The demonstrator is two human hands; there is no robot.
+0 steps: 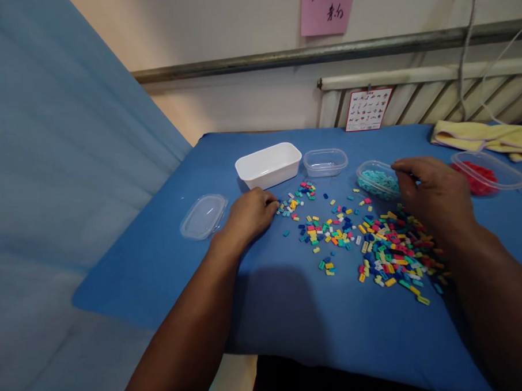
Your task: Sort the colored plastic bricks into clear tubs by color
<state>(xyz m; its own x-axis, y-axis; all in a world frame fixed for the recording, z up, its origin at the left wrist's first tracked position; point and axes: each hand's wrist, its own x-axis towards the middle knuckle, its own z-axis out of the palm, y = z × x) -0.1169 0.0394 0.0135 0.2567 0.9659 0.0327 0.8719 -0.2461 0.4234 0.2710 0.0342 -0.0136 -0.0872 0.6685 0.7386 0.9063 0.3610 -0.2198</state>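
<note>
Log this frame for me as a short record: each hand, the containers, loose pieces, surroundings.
Left hand: beside the left end of the loose pieces; grip contents hidden
Right hand: at the right side of the turquoise tub; contact unclear
Containers: white box, with a see-through tub to its right, then the turquoise tub
Loose pieces: small, many colours, densest near the right forearm
Right side: red pieces; yellow cloth farther back
Behind: printed card against the radiator

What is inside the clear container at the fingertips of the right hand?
Small turquoise pieces lie inside the clear container. The right hand hides part of its right side, and whatever lies beneath the top pieces cannot be seen.
</note>
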